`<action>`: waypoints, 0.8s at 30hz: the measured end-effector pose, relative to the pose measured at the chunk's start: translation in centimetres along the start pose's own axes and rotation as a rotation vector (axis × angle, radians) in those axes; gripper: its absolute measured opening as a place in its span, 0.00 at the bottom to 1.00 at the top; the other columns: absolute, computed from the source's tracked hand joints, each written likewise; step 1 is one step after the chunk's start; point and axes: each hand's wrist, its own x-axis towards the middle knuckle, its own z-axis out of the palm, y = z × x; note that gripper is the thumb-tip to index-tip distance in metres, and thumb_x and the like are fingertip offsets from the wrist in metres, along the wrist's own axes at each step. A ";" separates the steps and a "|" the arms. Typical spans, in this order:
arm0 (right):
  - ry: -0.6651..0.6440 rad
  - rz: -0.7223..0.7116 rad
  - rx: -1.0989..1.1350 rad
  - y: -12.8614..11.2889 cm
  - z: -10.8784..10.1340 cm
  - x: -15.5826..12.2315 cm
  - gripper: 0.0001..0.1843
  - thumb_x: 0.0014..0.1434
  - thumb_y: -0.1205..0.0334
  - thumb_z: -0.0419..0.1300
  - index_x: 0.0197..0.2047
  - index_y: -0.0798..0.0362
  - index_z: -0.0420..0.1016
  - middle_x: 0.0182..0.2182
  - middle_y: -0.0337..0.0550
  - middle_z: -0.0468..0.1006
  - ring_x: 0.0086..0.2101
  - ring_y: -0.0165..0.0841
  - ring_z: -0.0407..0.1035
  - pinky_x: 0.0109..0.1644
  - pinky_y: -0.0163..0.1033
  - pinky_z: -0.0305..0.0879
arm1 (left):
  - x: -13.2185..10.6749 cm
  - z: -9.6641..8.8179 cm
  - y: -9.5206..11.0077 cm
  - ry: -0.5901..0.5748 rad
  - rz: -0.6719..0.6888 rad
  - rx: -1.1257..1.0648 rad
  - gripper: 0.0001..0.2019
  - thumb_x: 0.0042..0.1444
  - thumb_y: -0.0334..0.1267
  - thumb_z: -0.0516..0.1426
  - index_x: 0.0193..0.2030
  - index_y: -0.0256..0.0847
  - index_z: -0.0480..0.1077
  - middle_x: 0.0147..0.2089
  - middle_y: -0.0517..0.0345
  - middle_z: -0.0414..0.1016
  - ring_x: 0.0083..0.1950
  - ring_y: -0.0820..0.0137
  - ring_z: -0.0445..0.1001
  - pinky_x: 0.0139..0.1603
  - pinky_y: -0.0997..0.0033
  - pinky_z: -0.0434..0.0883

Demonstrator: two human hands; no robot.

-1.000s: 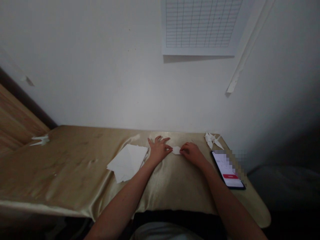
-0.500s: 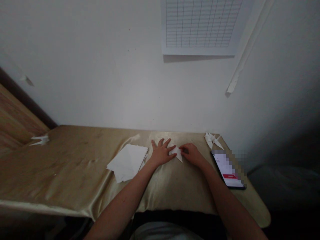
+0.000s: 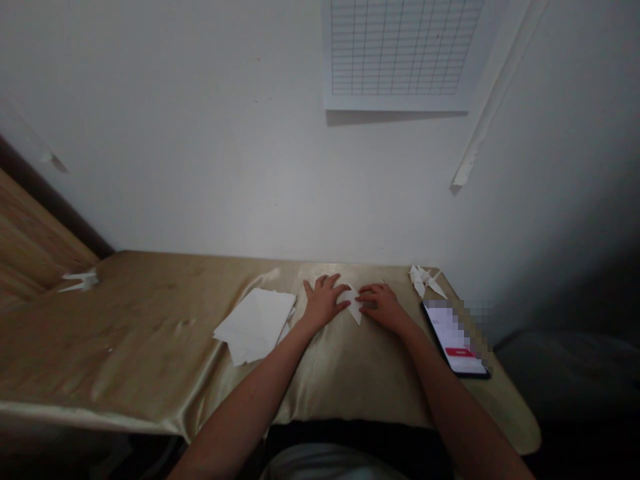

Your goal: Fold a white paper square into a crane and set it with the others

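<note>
While a white folded-paper figure (image 3: pixel 86 280) lies at the far left of the gold satin tablecloth (image 3: pixel 150 320), a stack of paper sheets (image 3: pixel 257 323) rests beside the left forearm (image 3: pixel 245 403). The left hand (image 3: pixel 323 304) has its fingers spread, thumb and index finger at the left side of a small folded paper (image 3: pixel 355 311) between the hands. The right hand (image 3: pixel 383 307) bends its fingers at the other side; whether they pinch, I cannot tell. Farther right, paper cranes (image 3: pixel 418 281) lie near a lit smartphone (image 3: pixel 453 347).

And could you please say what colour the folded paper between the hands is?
The folded paper is white, best seen in the head view.
</note>
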 end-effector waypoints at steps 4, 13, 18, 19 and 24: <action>0.011 -0.023 -0.009 0.1 0.2 0.0 0.14 0.57 0.59 0.66 0.47 0.43 0.84 0.54 0.42 0.79 0.61 0.45 0.59 0.67 0.56 0.50 | 0.1 -0.1 -0.2 -0.032 0.071 -0.066 0.09 0.63 0.47 0.61 0.48 0.58 0.78 0.69 0.62 0.68 0.72 0.49 0.57 0.67 0.19 0.34; -0.009 0.030 0.022 -0.2 0.2 0.0 0.17 0.53 0.59 0.69 0.48 0.43 0.83 0.52 0.43 0.80 0.64 0.48 0.57 0.69 0.62 0.40 | -0.3 -0.5 -0.3 -0.145 0.112 -0.128 0.15 0.63 0.49 0.59 0.56 0.61 0.75 0.67 0.63 0.72 0.73 0.49 0.55 0.67 0.19 0.30; -0.026 0.055 0.006 -0.5 -0.1 -0.1 0.17 0.55 0.58 0.68 0.49 0.41 0.82 0.53 0.44 0.79 0.64 0.49 0.57 0.69 0.67 0.37 | -0.1 -0.5 -0.6 -0.187 0.115 -0.153 0.16 0.63 0.49 0.60 0.57 0.61 0.74 0.68 0.62 0.71 0.75 0.48 0.53 0.67 0.19 0.29; -0.034 0.058 0.005 -0.5 -0.1 -0.1 0.17 0.56 0.58 0.68 0.49 0.40 0.82 0.53 0.43 0.79 0.64 0.50 0.56 0.68 0.68 0.36 | -0.1 -0.4 -0.6 -0.190 0.116 -0.156 0.16 0.63 0.49 0.60 0.57 0.60 0.74 0.68 0.62 0.70 0.75 0.49 0.53 0.67 0.19 0.30; -0.047 0.063 -0.003 -0.7 -0.4 -0.2 0.16 0.57 0.57 0.68 0.50 0.39 0.82 0.53 0.43 0.78 0.64 0.49 0.57 0.68 0.71 0.34 | -0.1 -0.4 -0.6 -0.193 0.092 -0.162 0.17 0.62 0.52 0.59 0.57 0.57 0.74 0.68 0.59 0.70 0.75 0.50 0.52 0.69 0.22 0.32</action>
